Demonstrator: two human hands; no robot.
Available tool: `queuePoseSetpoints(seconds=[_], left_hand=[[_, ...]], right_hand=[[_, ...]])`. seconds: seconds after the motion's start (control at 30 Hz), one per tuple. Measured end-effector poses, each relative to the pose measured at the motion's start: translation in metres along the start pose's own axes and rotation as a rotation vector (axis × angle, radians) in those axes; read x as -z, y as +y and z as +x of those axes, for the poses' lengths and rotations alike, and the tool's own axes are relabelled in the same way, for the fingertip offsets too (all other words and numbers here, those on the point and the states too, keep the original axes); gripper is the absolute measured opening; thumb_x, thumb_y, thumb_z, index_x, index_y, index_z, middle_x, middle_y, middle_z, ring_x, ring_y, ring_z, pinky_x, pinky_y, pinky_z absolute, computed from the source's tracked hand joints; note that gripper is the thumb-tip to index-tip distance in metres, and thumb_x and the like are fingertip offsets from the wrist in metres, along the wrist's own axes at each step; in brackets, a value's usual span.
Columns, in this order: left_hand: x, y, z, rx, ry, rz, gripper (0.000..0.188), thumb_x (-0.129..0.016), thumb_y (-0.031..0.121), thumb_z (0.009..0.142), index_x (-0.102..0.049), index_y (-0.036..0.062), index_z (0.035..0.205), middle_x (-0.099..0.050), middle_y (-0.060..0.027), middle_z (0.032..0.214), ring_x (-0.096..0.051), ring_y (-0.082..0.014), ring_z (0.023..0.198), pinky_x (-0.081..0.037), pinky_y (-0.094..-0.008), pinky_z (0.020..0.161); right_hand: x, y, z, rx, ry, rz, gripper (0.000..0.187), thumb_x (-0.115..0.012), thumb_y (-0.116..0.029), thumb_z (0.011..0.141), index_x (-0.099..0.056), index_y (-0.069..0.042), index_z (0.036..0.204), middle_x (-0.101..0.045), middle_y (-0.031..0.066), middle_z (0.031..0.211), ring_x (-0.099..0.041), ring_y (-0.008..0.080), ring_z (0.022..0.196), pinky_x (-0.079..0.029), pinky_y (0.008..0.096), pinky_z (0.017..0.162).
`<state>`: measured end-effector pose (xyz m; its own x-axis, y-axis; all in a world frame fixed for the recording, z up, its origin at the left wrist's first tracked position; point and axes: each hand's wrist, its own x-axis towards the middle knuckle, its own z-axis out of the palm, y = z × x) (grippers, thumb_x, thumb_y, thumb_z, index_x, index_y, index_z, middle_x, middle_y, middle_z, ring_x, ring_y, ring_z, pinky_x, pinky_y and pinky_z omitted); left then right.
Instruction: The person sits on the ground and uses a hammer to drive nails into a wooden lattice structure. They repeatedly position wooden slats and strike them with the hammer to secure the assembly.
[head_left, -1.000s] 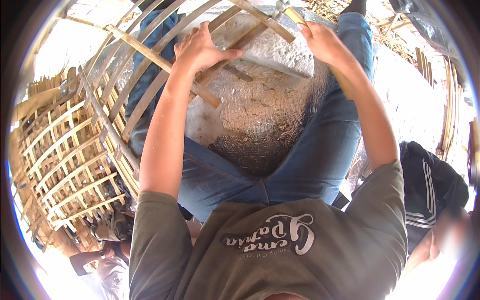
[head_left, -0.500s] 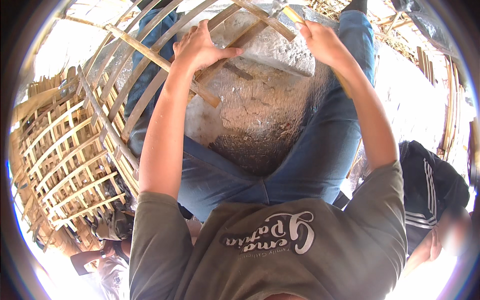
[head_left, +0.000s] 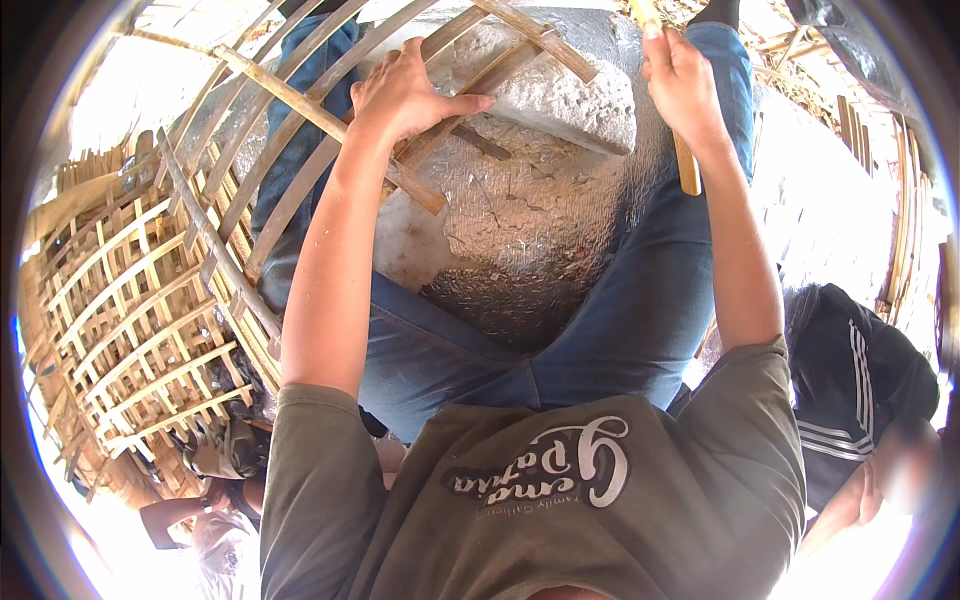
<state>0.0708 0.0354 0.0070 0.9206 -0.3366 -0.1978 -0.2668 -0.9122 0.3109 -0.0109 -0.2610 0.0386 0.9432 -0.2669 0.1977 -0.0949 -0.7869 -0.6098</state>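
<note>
A large lattice panel of bamboo slats (head_left: 300, 104) spreads from the upper left over my left leg to a rough grey stone block (head_left: 585, 112). My left hand (head_left: 398, 98) grips the panel near the block, its thumb stretched along a slat and the other fingertips partly hidden. Crossing slat ends (head_left: 550, 40) lie on top of the block. Right of the block, my right hand (head_left: 685, 90) is wrapped round the wooden handle of a hammer (head_left: 687, 168). The hammer's head is out of view at the top edge.
Between my legs lies a worn, crinkled silvery sheet (head_left: 540, 210). Another woven bamboo lattice (head_left: 150, 320) stands at left. A person in a dark striped top (head_left: 850, 380) sits at right; another person's arm (head_left: 175, 512) shows lower left. Bamboo strips (head_left: 900, 220) stand far right.
My right hand has lifted the hammer away from the slat ends, to the right; the hammer's head has left the view. My left hand and the lattice have barely shifted.
</note>
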Motion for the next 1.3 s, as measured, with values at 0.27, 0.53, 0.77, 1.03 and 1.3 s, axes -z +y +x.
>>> queuePoseSetpoints(seconds=[0.27, 0.53, 0.77, 1.03, 1.3], left_hand=[[0.002, 0.0, 0.001, 0.028, -0.057, -0.055, 0.131, -0.083, 0.075, 0.049, -0.038, 0.0012, 0.148, -0.053, -0.0231, 0.141, -0.051, -0.0357, 0.133, -0.04, -0.054, 0.108], [0.022, 0.006, 0.009, 0.015, -0.198, -0.027, 0.134, -0.083, 0.07, 0.057, -0.027, -0.0049, 0.152, -0.044, -0.0296, 0.148, -0.045, -0.0384, 0.137, -0.04, -0.0504, 0.112], [0.06, 0.015, 0.008, 0.021, -0.16, -0.034, 0.129, -0.087, 0.061, 0.06, -0.027, -0.0096, 0.15, -0.04, -0.0327, 0.149, -0.041, -0.0368, 0.141, -0.035, -0.0429, 0.116], [0.115, 0.02, 0.009, -0.005, -0.135, 0.053, 0.134, -0.084, 0.071, 0.056, -0.031, -0.0106, 0.149, -0.039, -0.0326, 0.149, -0.042, -0.0377, 0.14, -0.035, -0.0438, 0.116], [0.118, 0.065, -0.053, -0.031, -0.241, 0.094, 0.124, -0.082, 0.068, 0.062, -0.034, -0.0062, 0.149, -0.037, -0.0303, 0.152, -0.038, -0.0387, 0.141, -0.035, -0.0479, 0.117]], right_hand=[[0.007, 0.031, -0.037, -0.415, -0.113, 0.755, 0.038, -0.04, -0.042, 0.108, -0.049, -0.011, 0.088, -0.04, -0.0062, 0.062, -0.036, 0.0044, 0.046, -0.026, 0.0208, 0.042], [0.012, 0.06, -0.035, -0.576, -0.108, 1.169, 0.037, -0.038, -0.043, 0.108, -0.047, -0.011, 0.091, -0.037, -0.0048, 0.063, -0.03, 0.005, 0.045, -0.024, 0.0239, 0.041], [0.014, 0.061, -0.038, -0.519, -0.12, 1.233, 0.037, -0.04, -0.045, 0.107, -0.046, -0.012, 0.09, -0.037, -0.0047, 0.063, -0.031, 0.0049, 0.046, -0.026, 0.0237, 0.042], [0.014, 0.064, -0.034, -0.509, -0.153, 1.228, 0.038, -0.041, -0.045, 0.107, -0.044, -0.012, 0.089, -0.036, -0.0043, 0.063, -0.032, 0.0062, 0.046, -0.027, 0.0248, 0.041], [0.009, 0.072, -0.037, -0.537, -0.066, 1.099, 0.038, -0.042, -0.046, 0.106, -0.051, -0.012, 0.094, -0.035, -0.0054, 0.064, -0.032, 0.0059, 0.047, -0.026, 0.0237, 0.041]])
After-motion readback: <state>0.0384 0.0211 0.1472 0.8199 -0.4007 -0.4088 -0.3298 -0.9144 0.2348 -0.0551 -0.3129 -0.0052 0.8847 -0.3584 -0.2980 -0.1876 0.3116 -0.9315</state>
